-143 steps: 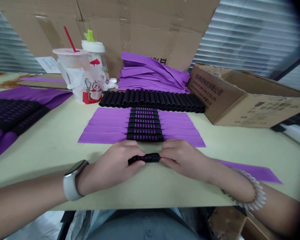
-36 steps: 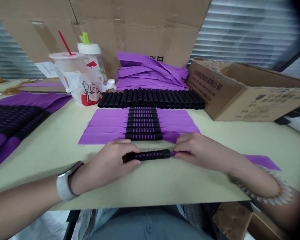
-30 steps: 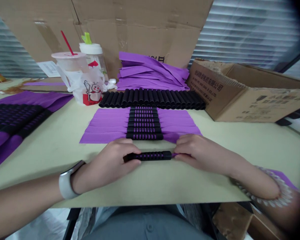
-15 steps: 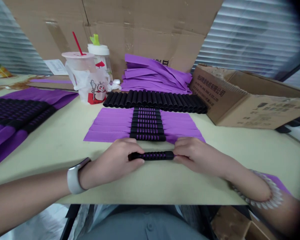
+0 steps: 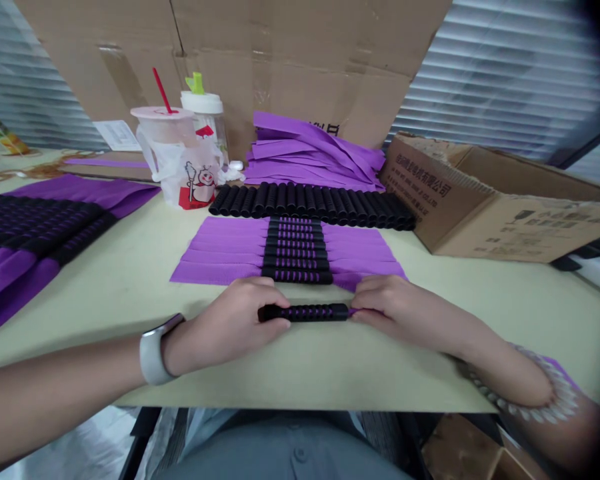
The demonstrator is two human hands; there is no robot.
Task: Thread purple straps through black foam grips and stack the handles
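Between my hands lies a black slotted tube (image 5: 316, 312), with purple showing through its slots. My left hand (image 5: 240, 319) pinches the tube's left end between thumb and fingers. At the other end, my right hand (image 5: 387, 307) is closed on a purple strip (image 5: 353, 311) that sticks out a little from the tube; its other end is hidden behind the hand and arm. Just beyond is a row of black tubes with purple strips (image 5: 296, 275) through them. Behind that row lies a line of black tubes (image 5: 310, 202) side by side.
A pile of purple strips (image 5: 310, 157) lies at the back. An open cardboard box (image 5: 530, 223) stands to the right. A drink cup (image 5: 167, 150) and a white-lidded bottle (image 5: 203, 103) stand at back left. More threaded tubes (image 5: 35, 227) lie far left.
My right hand has moved slightly right, away from the tube's end, and a bit more purple strip shows there. My left hand keeps its hold on the tube.
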